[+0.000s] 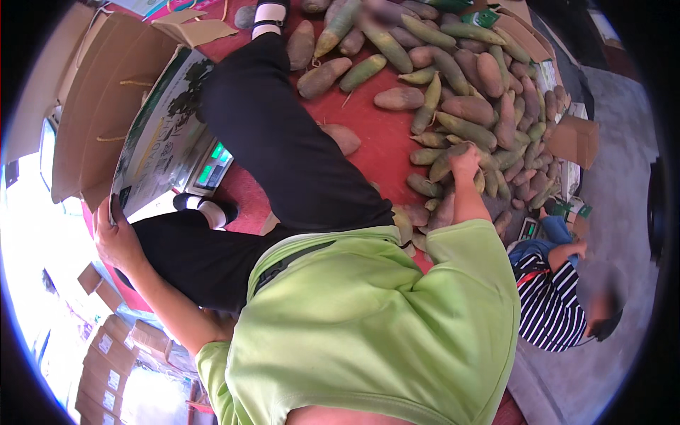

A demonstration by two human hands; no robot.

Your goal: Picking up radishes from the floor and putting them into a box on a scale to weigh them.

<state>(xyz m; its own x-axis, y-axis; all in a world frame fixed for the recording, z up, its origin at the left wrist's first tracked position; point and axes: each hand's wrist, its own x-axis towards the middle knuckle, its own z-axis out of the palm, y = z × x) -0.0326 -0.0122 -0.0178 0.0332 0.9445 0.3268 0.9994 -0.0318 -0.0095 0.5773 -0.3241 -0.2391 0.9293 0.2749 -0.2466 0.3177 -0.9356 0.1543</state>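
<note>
My right hand (pixel 464 163) reaches into a big pile of oblong green and brown fruits (pixel 489 85) on a red mat (pixel 375 138); its fingers close over one greenish fruit (pixel 440 168) at the pile's near edge. My left hand (pixel 117 237) grips the lower corner of a printed white and green cardboard box (pixel 159 131). That box rests on a digital scale (pixel 212 168) with a lit green display. My legs in black trousers (pixel 283 149) stretch between the box and the pile.
Flat brown cartons (pixel 95 92) lean behind the printed box. A stack of small boxes (pixel 106 354) sits at the lower left. Another person in a striped shirt (pixel 552 301) crouches at the right, beside a brown box (pixel 577 138) and grey floor.
</note>
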